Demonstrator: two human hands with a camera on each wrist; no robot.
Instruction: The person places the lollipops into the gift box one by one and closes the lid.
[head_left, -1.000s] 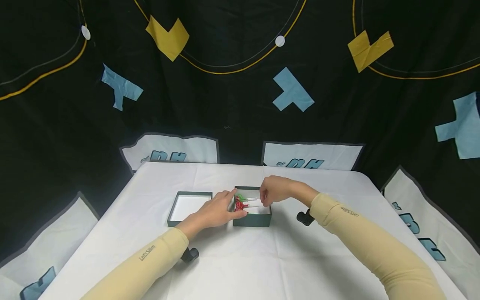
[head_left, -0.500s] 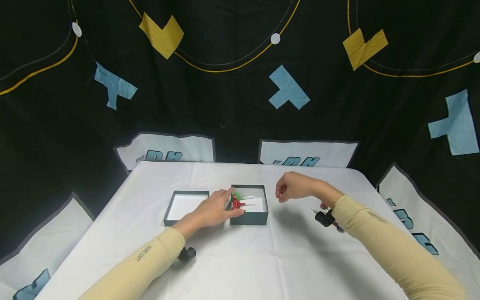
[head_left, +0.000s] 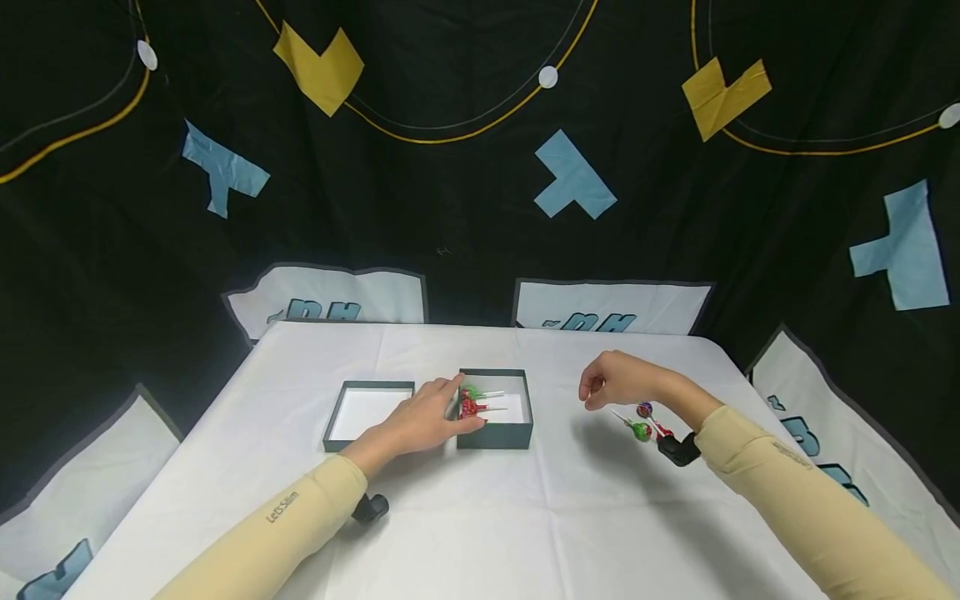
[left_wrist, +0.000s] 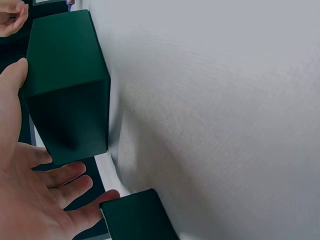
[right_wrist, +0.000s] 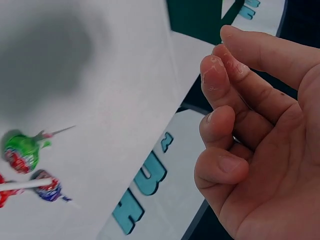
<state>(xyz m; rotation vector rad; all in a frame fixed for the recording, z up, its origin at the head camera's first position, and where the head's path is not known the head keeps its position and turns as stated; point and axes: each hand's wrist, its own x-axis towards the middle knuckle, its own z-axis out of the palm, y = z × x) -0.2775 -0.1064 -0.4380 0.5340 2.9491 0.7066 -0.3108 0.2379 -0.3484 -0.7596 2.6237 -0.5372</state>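
Observation:
The left hand [head_left: 412, 421] rests at the left end of a dark green box [head_left: 495, 436], its thumb on the near side and a fingertip at the far left corner. In the left wrist view, splayed fingers touch the box wall [left_wrist: 70, 75]. Inside lie green [head_left: 470, 392] and red lollipops [head_left: 470, 406], sticks pointing right. The right hand [head_left: 618, 379] hovers right of the box, fingers loosely curled, holding nothing. Below it on the table are a green lollipop [right_wrist: 22, 154], a purple-blue one [right_wrist: 47, 187] and a red one [head_left: 662, 429], partly hidden by the wrist camera.
A shallow green-rimmed lid [head_left: 367, 408] with a white inside lies left of the box, beside the left hand. Both rest on a white cloth-covered table [head_left: 480, 517]. Behind hangs a black curtain [head_left: 450, 200] with yellow and blue tape pieces.
The right hand has withdrawn from over the box and moved right, toward the loose lollipops, which have come into view. The left hand stays at the box. The head view has shifted slightly.

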